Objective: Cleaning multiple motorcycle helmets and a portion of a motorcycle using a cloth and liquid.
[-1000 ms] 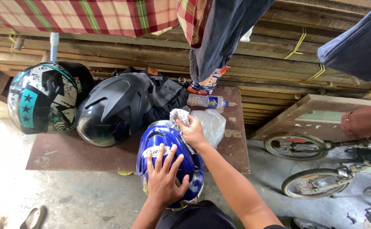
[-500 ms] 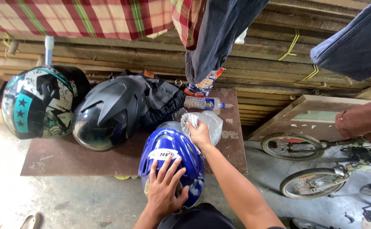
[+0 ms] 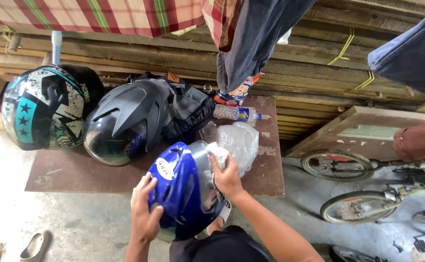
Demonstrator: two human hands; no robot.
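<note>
The blue helmet (image 3: 183,187) sits tipped on its side at the near edge of the worktop (image 3: 76,172), partly overhanging it toward the person's lap, so that its clear visor faces up and to the right, where it can be reached. The left hand (image 3: 143,213) cups the shell from about seven o'clock, fingers curled closed around the curve to steady it against the push from the other side. The right hand (image 3: 227,174) presses a small pale cloth (image 3: 218,153) against the visor at about two o'clock on the helmet, fingers bunched tight on the cloth; whether the cloth is checked or plain is hard to tell from here.

The blue shell is glossy and hard, with a white oval badge on its crown. Just beyond it, at one o'clock, lies a crumpled clear plastic bag (image 3: 241,140), thin and shiny. Past that, a plastic water bottle (image 3: 237,113) lies on its side. At eleven o'clock rests a black helmet (image 3: 120,123), matte with sharp ridges, leaning on a dark bag (image 3: 186,104). Farther left, a teal and white helmet (image 3: 42,106) with stars stands against stacked rough planks (image 3: 295,73). Bicycle wheels (image 3: 338,165) lie on the floor to the right.
</note>
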